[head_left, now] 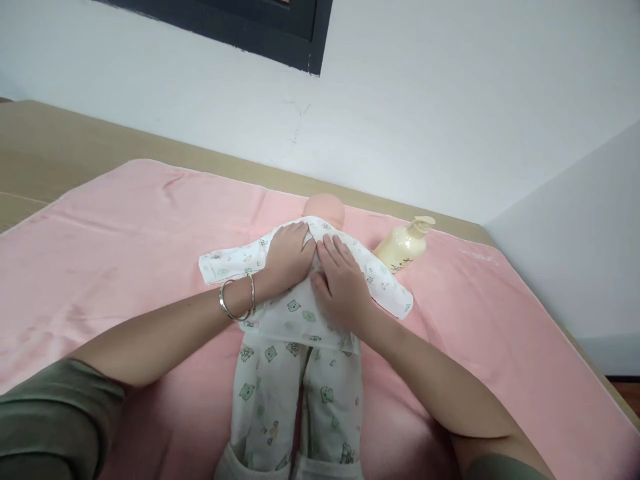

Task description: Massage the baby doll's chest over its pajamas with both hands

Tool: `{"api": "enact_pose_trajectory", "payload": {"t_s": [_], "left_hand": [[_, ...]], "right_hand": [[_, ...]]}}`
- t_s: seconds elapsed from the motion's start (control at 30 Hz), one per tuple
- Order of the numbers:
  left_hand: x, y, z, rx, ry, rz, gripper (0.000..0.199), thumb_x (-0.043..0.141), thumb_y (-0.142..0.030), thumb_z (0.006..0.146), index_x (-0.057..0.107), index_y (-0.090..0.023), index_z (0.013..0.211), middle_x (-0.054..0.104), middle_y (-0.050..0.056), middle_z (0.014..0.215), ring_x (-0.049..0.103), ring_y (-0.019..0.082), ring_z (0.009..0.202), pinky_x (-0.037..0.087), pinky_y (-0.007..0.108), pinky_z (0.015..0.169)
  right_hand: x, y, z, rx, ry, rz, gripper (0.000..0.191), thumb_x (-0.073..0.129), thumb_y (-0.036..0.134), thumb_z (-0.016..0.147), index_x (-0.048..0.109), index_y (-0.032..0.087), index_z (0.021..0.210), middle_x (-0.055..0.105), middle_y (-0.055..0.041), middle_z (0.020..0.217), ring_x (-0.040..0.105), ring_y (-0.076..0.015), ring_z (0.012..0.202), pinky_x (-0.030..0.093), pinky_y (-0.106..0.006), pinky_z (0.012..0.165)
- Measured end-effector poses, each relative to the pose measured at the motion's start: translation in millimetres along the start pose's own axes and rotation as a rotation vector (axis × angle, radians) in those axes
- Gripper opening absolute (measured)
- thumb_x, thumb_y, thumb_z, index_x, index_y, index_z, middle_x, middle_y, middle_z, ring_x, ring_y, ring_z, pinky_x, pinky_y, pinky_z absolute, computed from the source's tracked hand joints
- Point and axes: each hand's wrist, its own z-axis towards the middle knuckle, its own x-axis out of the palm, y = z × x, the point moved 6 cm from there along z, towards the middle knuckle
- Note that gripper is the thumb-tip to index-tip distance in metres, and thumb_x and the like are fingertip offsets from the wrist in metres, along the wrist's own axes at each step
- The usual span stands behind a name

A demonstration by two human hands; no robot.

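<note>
2 bare hands are resting on the white printed top [304,315] of a doll [324,208].
The left hand [287,252] is lying palm-down on the chest, fingertips by the neckline; whether it is pinching a fold, I cannot tell. The right hand [345,280] is lying flat just beside it, thumb apart, gripping nothing. The doll is lying beneath the palms, its head showing just beyond the fingertips, its trousers [273,390] stretching back between the forearms. A pump bottle [403,250] is sitting beyond the right hand, and a pink blanket [125,253] is spreading out around both. The cloth is looking thin, soft and light, probably creasing easily rather than slipping; its loose hem, on the near side of the palms, and its sleeve cuffs would be offering the easiest holds.
</note>
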Motion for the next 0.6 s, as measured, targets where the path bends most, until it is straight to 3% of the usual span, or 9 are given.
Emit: {"api": "enact_pose_trajectory", "payload": {"t_s": [0.2,0.4,0.6], "left_hand": [[3.0,0.2,-7.1,-0.024,-0.072,-0.092,0.035,0.035,-0.026,0.093,0.063,-0.015,0.111,0.069,0.013,0.119,0.06,0.027,0.11,0.045,0.043,0.102],[4.8,2.4,-5.6,-0.029,-0.049,-0.098,0.037,0.035,-0.028,0.094,0.064,-0.014,0.113,0.069,0.014,0.121,0.06,0.027,0.112,0.044,0.043,0.104],[3.9,3.0,-4.8,-0.034,-0.033,-0.147,0.039,0.033,-0.029,0.095,0.064,-0.014,0.114,0.069,0.012,0.121,0.061,0.026,0.112,0.045,0.042,0.105]], "right_hand": [[3.1,-39.6,25.0,0.078,-0.009,0.121,0.057,0.037,0.033,0.097,0.044,0.015,0.151,0.037,-0.0106,0.161,0.027,-0.0279,0.153,0.02,-0.058,0.126],[3.9,-38.2,22.4,0.077,-0.001,0.096,0.059,0.034,0.034,0.099,0.042,0.01,0.151,0.036,-0.0137,0.161,0.026,-0.0274,0.154,0.018,-0.055,0.127],[4.3,-41.7,20.6,0.0,-0.079,0.103,0.058,0.039,0.041,0.098,0.047,0.012,0.148,0.042,-0.0138,0.158,0.033,-0.0269,0.151,0.023,-0.054,0.125]]}}
